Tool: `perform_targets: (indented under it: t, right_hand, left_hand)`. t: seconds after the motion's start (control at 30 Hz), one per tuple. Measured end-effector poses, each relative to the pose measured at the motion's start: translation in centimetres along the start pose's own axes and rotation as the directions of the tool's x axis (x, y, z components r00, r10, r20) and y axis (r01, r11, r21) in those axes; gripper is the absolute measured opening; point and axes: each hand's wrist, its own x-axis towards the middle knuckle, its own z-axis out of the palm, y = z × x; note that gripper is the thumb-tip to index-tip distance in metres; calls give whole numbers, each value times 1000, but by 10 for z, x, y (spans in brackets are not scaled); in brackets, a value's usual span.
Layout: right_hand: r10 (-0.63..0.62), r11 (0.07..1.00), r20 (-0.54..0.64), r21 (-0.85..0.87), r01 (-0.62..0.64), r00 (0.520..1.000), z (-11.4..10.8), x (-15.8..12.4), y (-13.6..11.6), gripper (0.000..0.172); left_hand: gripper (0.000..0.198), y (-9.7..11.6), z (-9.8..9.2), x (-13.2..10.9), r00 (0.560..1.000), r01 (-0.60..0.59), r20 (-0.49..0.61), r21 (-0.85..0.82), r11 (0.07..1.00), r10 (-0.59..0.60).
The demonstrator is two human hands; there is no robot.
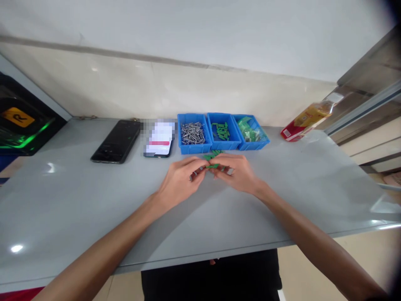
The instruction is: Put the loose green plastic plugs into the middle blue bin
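Observation:
My left hand [181,177] and my right hand [236,171] meet over the grey table [94,209], fingertips pinched together on a small green plastic piece [212,166]. A grey metal bit, perhaps a nail, shows at my left fingertips. More green pieces [213,155] lie on the table just behind the hands. Behind them stand three blue bins: one with nails [192,133], one with green pieces [222,131], one with small clear bags of green parts [250,131].
Two phones lie at the back left, a dark one [116,141] and one with a lit screen [159,139]. A red and yellow packet [305,121] leans at the back right. A black device with green light [21,121] stands at far left.

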Motion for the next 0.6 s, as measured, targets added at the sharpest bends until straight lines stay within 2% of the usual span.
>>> perform_targets:
  t: [0.17,0.3,0.37,0.43,0.5,0.57,0.6]
  right_hand:
    - [2,999,-77,36,1,997,0,1,-4,14]
    - [-59,998,-74,4,60,995,0,2,-6,12]
    - [-25,1000,-7,-13,25,1000,-7,3,-7,10]
    - [69,997,108,7,-71,992,-21,3,-9,8]
    - [180,976,288,68,-208,940,-39,4,-11,9]
    - [235,934,342,179,-309,910,-54,5,-11,9]
    - [241,918,313,234,-321,919,-59,6,-9,10]
  left_hand:
    - [10,-2,0,1,1000,5,5,21,1000,-5]
    - [10,-3,0,1,995,37,91,124,992,-49]
    - [12,-3,-1,0,985,36,158,190,981,-67]
    - [26,-3,-2,0,970,3,233,265,964,-68]
    - [38,-4,-1,-2,952,-39,297,339,940,-67]
    - [36,-4,1,-3,942,-68,329,387,920,-69]
    - [33,-5,2,-4,940,-79,336,397,914,-65]
